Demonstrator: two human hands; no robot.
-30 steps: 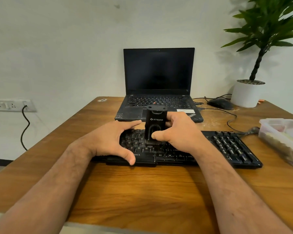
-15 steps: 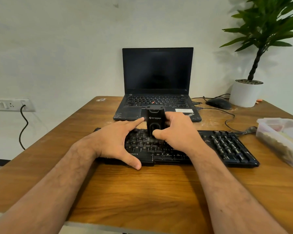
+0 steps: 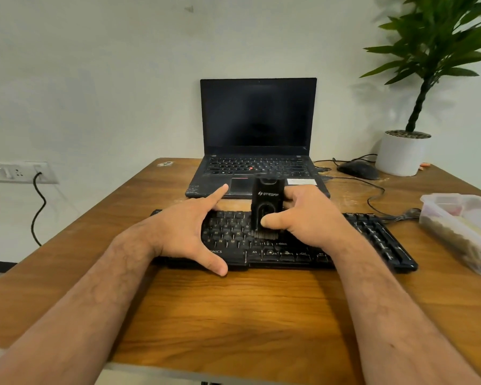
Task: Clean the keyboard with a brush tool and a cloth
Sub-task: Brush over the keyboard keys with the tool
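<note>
A black keyboard (image 3: 372,240) lies across the wooden desk (image 3: 233,315) in front of me. My right hand (image 3: 306,218) grips a black brush tool (image 3: 267,202) upright, thumb on its front, with the bristles down on the keys near the keyboard's middle. My left hand (image 3: 186,232) spans the keyboard's left part, thumb at the near edge and index finger stretched past the far edge. No cloth is in sight.
An open black laptop (image 3: 257,140) stands behind the keyboard. A mouse (image 3: 358,169) with its cable and a potted plant (image 3: 403,151) are at the back right. A clear plastic container (image 3: 461,229) sits at the right edge. A wall socket (image 3: 17,172) is on the left.
The brush has shifted slightly toward the keyboard's far rows and back down. My left hand has slid a little right, its index finger now straighter.
</note>
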